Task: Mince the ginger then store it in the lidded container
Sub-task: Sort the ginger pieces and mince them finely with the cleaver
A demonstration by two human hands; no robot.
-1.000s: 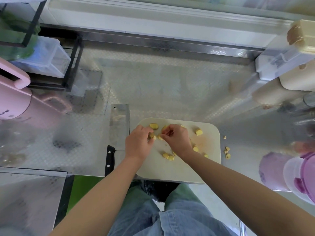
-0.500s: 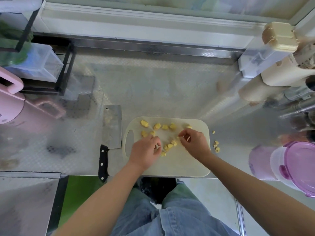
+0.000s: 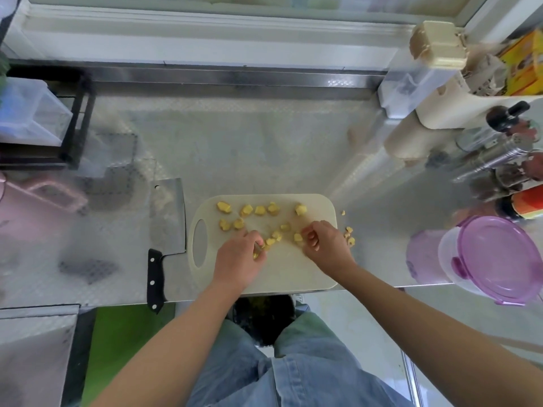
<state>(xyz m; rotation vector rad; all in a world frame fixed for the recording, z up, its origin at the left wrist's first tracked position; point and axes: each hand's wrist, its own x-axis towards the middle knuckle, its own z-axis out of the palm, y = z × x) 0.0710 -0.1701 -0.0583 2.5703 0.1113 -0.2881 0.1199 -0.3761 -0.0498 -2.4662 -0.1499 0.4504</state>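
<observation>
1. Two hands work over the cream plastic cutting board. The left hand pinches one of the ginger chunks in curled fingertips. The right hand curls beside another chunk; whether it grips anything I cannot tell.
2. This looks like gathering before mincing: knobbly yellow chunks lie scattered ahead of and between the hands, with stray bits on the embossed steel counter just right of the right hand.
3. Next comes taking up the black-handled cleaver, lying flat left of the left hand, and chopping finely.
4. The translucent lidded container, its round purple lid on, stands well right of the right hand.
</observation>
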